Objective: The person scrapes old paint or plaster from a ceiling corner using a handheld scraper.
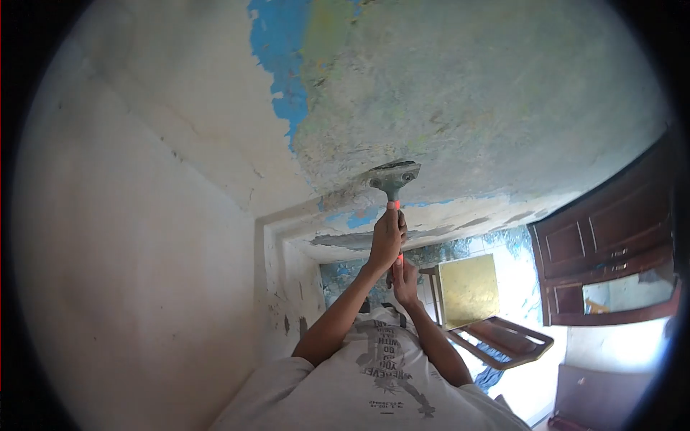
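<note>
Grey-headed scraper (393, 178), orange handle, upright, blade pressed against peeling painted surface (467, 108).

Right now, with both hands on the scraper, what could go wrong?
The scraper presses into rough, patchy plaster; it may snag and jerk from the left hand and right hand, stacked on its thin handle. Flakes from the peeling blue paint could fall toward the face. The wooden chair beyond the hands might catch a slipping arm.

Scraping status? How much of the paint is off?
Done: the broad grey patch looks scraped bare. In hand: left hand and right hand press the scraper at that patch's edge. Remaining: blue paint above, and the white area beside it.
</note>
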A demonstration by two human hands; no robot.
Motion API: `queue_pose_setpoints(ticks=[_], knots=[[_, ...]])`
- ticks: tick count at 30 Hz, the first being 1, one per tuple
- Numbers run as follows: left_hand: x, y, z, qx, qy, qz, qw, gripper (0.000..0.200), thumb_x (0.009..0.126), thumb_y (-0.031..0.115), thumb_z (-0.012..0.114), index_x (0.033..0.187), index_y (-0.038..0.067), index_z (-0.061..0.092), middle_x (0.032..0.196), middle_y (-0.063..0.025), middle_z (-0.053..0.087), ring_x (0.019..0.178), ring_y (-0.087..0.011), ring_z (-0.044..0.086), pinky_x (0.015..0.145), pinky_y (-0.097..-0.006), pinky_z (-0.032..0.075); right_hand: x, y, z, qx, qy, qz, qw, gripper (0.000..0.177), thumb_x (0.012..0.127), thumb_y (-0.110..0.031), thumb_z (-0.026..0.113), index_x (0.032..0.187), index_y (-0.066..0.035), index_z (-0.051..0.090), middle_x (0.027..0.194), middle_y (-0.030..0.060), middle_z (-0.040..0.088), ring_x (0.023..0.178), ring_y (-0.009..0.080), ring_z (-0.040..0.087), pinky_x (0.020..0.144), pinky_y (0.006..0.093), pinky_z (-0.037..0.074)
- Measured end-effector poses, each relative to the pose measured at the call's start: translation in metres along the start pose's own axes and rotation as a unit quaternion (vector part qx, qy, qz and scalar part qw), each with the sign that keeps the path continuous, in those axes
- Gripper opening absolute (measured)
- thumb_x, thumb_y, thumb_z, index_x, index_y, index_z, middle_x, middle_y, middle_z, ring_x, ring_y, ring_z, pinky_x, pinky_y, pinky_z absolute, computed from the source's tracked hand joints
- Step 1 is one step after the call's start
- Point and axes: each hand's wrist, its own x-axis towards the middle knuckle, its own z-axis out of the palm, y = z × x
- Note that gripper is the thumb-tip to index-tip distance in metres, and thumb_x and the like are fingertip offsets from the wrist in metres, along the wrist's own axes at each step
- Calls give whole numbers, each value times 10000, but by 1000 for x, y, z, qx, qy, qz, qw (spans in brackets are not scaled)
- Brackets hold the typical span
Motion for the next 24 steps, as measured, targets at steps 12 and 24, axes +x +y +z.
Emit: queue_pose_setpoints(ticks=[12, 24], knots=[[10, 13, 42, -218, -15, 64, 974, 483, 1080, 595, 315, 1011, 127, 417, 707, 1, 397, 600, -106, 423, 594, -286, 409, -3, -66, -99, -173, 49, -139, 974, 369, 1002, -179, 621, 1301, 38, 617, 743, 4, 629, 565, 37, 498, 503, 223, 378], [6, 27, 59, -289, 67, 89, 951, 551, 1025, 689, 327, 969, 150, 429, 613, 53, 303, 478, -68, 278, 454, -250, 260, 0, -137, -123, -313, -23, -228, 922, 459, 863, -2, 744, 1315, -55, 689, 623, 50, 537, 504, 122, 446, 473, 301, 362]])
